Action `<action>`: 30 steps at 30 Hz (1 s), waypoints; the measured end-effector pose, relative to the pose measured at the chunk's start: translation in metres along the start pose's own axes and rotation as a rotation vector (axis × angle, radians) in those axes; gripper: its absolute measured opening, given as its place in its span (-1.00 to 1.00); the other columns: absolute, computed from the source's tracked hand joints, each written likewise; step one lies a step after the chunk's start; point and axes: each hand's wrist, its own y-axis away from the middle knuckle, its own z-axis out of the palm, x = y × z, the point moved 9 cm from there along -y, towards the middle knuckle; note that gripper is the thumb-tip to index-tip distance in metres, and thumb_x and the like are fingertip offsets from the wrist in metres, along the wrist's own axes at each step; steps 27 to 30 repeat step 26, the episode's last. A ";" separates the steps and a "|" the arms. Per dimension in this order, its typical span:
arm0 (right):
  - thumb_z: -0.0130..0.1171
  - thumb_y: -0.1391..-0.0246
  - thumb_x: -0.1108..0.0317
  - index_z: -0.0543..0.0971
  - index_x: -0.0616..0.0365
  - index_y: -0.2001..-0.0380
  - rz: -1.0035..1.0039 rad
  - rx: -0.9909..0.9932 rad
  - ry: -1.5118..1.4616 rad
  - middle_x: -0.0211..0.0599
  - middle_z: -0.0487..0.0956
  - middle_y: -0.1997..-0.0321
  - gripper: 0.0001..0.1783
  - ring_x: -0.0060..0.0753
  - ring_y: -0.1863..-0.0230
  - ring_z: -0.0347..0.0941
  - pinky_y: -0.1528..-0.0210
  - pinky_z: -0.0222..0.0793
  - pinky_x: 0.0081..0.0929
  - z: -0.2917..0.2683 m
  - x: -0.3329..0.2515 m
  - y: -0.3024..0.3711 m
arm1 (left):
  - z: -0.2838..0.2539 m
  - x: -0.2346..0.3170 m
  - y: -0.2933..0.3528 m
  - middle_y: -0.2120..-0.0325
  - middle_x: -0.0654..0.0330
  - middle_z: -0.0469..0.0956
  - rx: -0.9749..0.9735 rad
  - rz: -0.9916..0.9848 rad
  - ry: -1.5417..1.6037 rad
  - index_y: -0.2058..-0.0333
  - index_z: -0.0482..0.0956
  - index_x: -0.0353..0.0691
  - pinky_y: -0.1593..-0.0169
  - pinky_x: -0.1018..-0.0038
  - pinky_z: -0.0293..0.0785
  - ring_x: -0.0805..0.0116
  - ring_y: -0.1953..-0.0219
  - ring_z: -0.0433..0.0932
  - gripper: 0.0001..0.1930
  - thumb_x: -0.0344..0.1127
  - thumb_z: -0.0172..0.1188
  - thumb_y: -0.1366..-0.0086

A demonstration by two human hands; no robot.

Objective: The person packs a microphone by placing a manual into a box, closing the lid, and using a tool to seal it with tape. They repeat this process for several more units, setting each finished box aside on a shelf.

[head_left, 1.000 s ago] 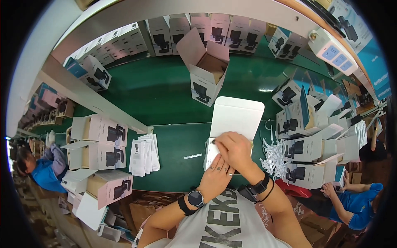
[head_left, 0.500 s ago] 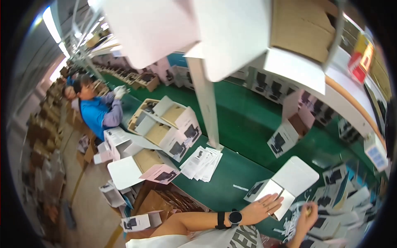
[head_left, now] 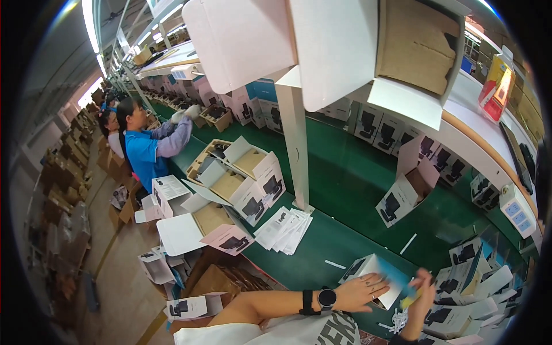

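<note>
My left hand (head_left: 357, 292), with a dark watch (head_left: 327, 298) on its wrist, lies with fingers stretched out on a small white printed box (head_left: 357, 268) at the front of the green bench. The box's lid (head_left: 388, 276) is down, its far part blurred and bluish. Just right of the box, my right hand (head_left: 422, 302) is closed around a small yellow thing (head_left: 407, 301), smeared by motion so its kind is unclear. White strips (head_left: 398, 321) lie in a tangle beneath that hand.
Open printed boxes (head_left: 248, 198) and a stack of leaflets (head_left: 283, 230) stand to the left. More cartons (head_left: 460, 287) crowd the right. A metal post (head_left: 295, 149) rises from the bench (head_left: 313, 244). A co-worker in blue (head_left: 144, 152) works at the far left.
The box lid, standing open before, is now down. My left hand has shifted slightly left, and my right hand has risen beside the box. A strip now shows farther back on the bench.
</note>
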 end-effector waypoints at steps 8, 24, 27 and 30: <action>0.12 -0.45 0.07 0.53 0.30 -0.24 -0.281 -0.231 0.445 -0.13 0.68 -0.08 -0.46 -0.39 0.22 0.54 0.13 0.50 -0.42 0.025 -0.028 0.092 | -0.008 -0.020 0.011 -0.20 -0.12 0.46 0.271 -0.111 0.627 -0.15 0.57 -0.13 -0.31 -0.01 0.36 -0.29 -0.20 0.43 -0.47 -0.05 0.38 -0.27; 0.41 -0.12 0.38 0.66 0.14 0.18 -0.544 -0.368 0.619 -0.15 0.70 0.26 -0.80 -0.13 0.28 0.67 0.21 0.56 -0.33 0.111 -0.067 0.044 | -0.002 -0.068 0.037 -0.18 0.02 0.61 0.130 -0.349 1.002 0.01 0.73 -0.17 -0.58 -0.13 -0.36 -0.10 -0.47 0.28 -0.73 -0.32 0.30 -0.34; 0.51 -0.07 0.27 0.67 0.07 0.18 -0.626 -0.450 0.723 -0.20 0.72 0.19 -0.72 -0.15 0.20 0.69 0.14 0.59 -0.27 0.129 -0.064 0.044 | -0.006 -0.059 0.029 -0.04 0.06 0.68 0.140 -0.190 0.831 -0.03 0.67 -0.24 -0.23 0.29 0.46 0.10 -0.06 0.64 -0.68 -0.27 0.35 -0.35; 0.51 -0.07 0.27 0.67 0.07 0.18 -0.626 -0.450 0.723 -0.20 0.72 0.19 -0.72 -0.15 0.20 0.69 0.14 0.59 -0.27 0.129 -0.064 0.044 | -0.006 -0.059 0.029 -0.04 0.06 0.68 0.140 -0.190 0.831 -0.03 0.67 -0.24 -0.23 0.29 0.46 0.10 -0.06 0.64 -0.68 -0.27 0.35 -0.35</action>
